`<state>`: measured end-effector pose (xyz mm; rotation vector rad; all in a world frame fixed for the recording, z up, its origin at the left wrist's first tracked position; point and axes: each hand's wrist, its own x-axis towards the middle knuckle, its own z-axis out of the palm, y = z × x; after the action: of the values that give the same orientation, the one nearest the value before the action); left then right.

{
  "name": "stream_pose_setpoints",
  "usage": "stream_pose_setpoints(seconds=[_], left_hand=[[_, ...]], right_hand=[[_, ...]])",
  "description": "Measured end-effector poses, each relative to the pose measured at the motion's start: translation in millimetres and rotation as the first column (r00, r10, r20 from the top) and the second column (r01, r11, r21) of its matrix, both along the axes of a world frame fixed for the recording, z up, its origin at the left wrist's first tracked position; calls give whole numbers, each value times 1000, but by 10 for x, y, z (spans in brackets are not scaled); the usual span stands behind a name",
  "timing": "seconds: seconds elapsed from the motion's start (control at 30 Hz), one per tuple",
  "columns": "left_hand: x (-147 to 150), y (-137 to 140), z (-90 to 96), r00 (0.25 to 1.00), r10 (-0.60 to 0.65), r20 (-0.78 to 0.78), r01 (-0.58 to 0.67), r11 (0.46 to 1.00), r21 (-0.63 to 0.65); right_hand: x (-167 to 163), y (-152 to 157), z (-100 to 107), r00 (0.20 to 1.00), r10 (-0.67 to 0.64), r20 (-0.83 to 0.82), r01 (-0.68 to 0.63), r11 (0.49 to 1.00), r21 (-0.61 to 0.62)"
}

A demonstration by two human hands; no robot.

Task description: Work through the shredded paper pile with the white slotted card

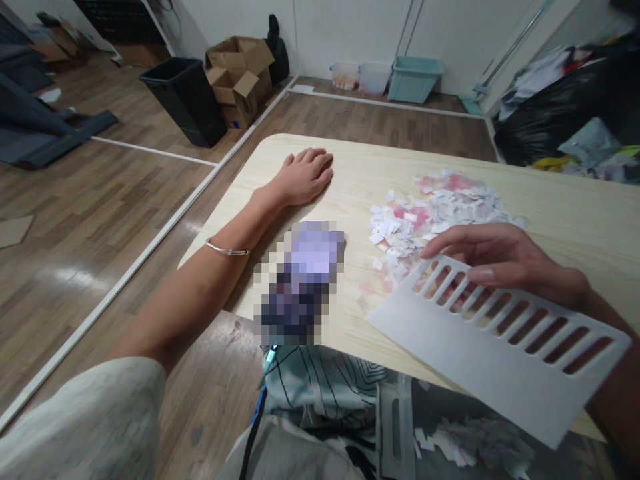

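Note:
My left hand (305, 175) lies palm down near the table's far left corner, fingers stretched out, holding nothing. In my right hand (505, 260) is a white slotted plastic panel (480, 357), gripped by its slotted edge between thumb and fingers. The panel is tilted, its left corner low over the table (565, 213). Just beyond it is a loose pile of small white paper pieces (460, 207), with pink ones mixed in. A pixelated purple and dark object (305, 273) lies between my hands; its kind is hidden.
Below the table's near edge, a grey plastic bin (395, 427) holds more paper bits (480, 447). Across the floor stand a black bin (187, 100), cardboard boxes (240, 73) and a teal tub (415, 79). Black bags (560, 100) are heaped at right.

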<state>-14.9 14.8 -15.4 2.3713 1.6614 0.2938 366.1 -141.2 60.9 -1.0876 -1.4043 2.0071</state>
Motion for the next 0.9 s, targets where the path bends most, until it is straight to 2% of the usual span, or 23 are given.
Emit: stream_pose_setpoints(seconds=[0.17, 0.23, 0.37, 0.6, 0.83, 0.9], left_hand=[[-11, 5, -9, 1000, -17, 16, 17, 1000, 5], [-11, 2, -6, 1000, -24, 21, 24, 1000, 8], [5, -20, 18, 1000, -14, 12, 14, 1000, 0], [-19, -14, -12, 1000, -21, 18, 21, 1000, 6], [-42, 5, -34, 1000, -23, 19, 22, 1000, 10], [-42, 1, -29, 999, -25, 23, 25, 1000, 10]], right_hand=[[57, 108, 10, 994, 105, -5, -105, 994, 11], [56, 113, 11, 997, 77, 8, -77, 997, 28], [56, 70, -23, 996, -84, 20, 83, 996, 40], [221, 215, -214, 999, -45, -30, 48, 993, 110], [184, 217, -20, 998, 34, 47, -35, 999, 20], [162, 189, -35, 998, -6, 57, 5, 1000, 20]])
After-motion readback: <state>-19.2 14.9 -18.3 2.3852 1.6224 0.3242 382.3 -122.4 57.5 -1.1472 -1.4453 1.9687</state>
